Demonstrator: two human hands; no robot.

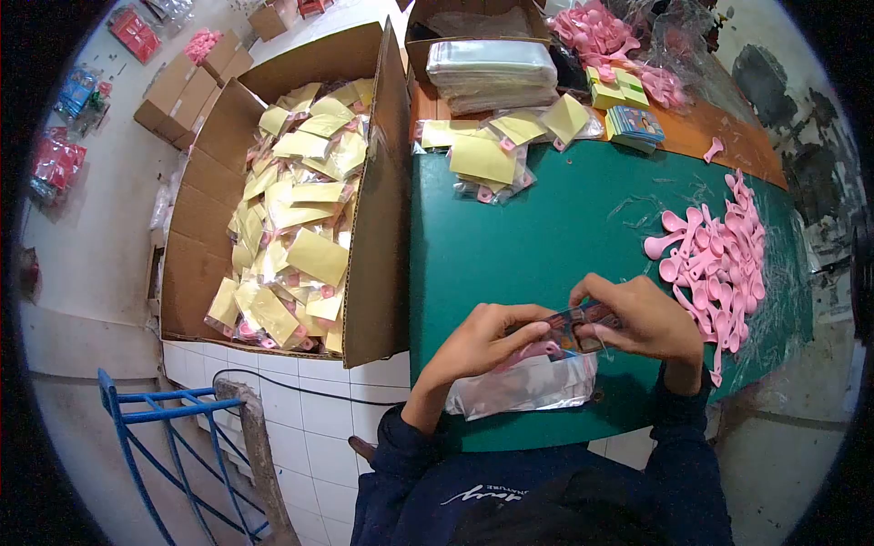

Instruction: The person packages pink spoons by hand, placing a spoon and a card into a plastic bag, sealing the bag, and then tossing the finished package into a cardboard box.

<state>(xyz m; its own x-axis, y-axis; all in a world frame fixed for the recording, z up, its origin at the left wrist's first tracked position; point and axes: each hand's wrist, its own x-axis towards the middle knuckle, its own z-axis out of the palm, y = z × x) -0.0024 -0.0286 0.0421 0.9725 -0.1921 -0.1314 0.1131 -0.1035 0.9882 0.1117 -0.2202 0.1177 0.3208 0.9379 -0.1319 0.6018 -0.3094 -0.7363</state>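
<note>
My left hand [487, 338] is closed, thumb pressed against fingers, on a pink spoon [542, 349] and the left end of a small printed card [571, 320]. My right hand [642, 318] pinches the right end of that card, its fingers bent over the edge. Clear film shows around the card, partly hidden by the fingers. Just below both hands, a stack of clear plastic bags [523, 389] lies near the front edge of the green table [492, 246]. To the right of my right hand spreads a heap of pink spoons [715, 264].
Left of the table stands a cardboard box [376, 209] full of bagged yellow cards [319, 257]. Finished-looking packets [482, 159], plastic sleeves [492, 68] and a card stack [635, 126] lie along the back. A blue metal frame [173, 400] stands at lower left.
</note>
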